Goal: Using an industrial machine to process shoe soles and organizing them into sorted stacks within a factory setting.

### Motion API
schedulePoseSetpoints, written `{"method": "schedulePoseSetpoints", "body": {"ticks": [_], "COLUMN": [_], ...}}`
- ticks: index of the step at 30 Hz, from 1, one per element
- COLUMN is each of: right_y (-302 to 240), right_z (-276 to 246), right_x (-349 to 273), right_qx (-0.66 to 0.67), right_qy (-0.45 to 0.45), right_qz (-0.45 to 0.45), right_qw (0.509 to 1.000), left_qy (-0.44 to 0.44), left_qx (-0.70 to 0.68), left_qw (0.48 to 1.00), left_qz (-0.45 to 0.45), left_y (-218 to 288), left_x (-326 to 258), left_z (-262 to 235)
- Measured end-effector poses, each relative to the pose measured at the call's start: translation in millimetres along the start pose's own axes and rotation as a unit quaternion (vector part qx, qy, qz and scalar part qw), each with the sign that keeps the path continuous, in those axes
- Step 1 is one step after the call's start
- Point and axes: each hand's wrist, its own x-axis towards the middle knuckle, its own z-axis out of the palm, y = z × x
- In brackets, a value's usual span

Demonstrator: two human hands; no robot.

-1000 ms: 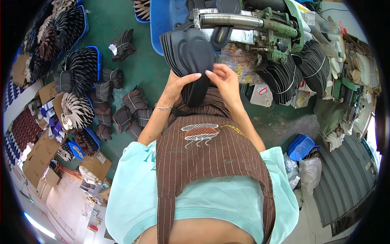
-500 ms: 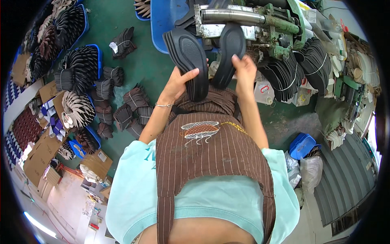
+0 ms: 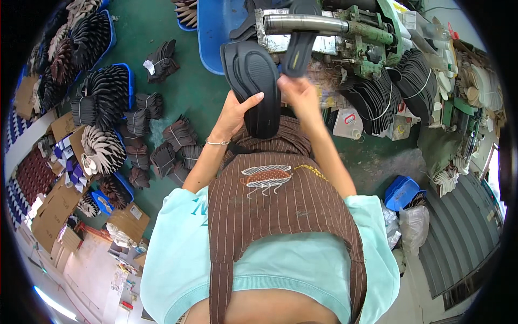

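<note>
- The left hand (image 3: pixel 234 110) is closed on a stack of black shoe soles (image 3: pixel 253 86), thumb laid across the top sole's face, fingers wrapped behind the stack's lower edge.
- The stack stands tilted just in front of the green press machine (image 3: pixel 372 38), its upper end near the machine's steel cylinder (image 3: pixel 305 24).
- The right hand (image 3: pixel 299 89) pinches one separate black sole (image 3: pixel 299 46) by its lower end; that sole stands nearly upright, its upper part across the cylinder and touching or just off the machine's front. I cannot tell which.
- Step in hand, as I judge it: one sole has been peeled from the stack and is being fed up to the machine, while the rest wait in the other hand.
- The next move seems to call for seating the single sole squarely at the machine's work face. The fingers should stay low on the sole, clear of the cylinder, and the stack must be gripped so it does not fan out.
- To the machine's right, bundles of black soles (image 3: pixel 377 97) lie tied on the desk (image 3: pixel 329 81).
- To its left, a blue tub (image 3: pixel 213 32) stands on the green floor (image 3: pixel 189 92), and further left are blue crates of fanned soles (image 3: pixel 105 89) and small tied bundles (image 3: pixel 178 135).
</note>
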Motion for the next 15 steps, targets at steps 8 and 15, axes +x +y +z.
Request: {"method": "schedulePoseSetpoints", "body": {"ticks": [8,15], "right_y": [-11.8,17.7], "right_z": [-32.9,-14.6], "right_x": [29.4,-9.8], "right_qx": [0.015,0.046], "right_qy": [0.064,0.147], "right_qz": [-0.027,0.020], "right_qw": [0.997,0.988], "left_qy": [-0.042,0.000], "left_qx": [-0.120,-0.008], "left_qw": [0.991,1.000], "left_qz": [-0.049,0.027], "left_y": [-1.6,0.3], "left_x": [-0.7,-2.9], "left_z": [-10.8,2.9]}}
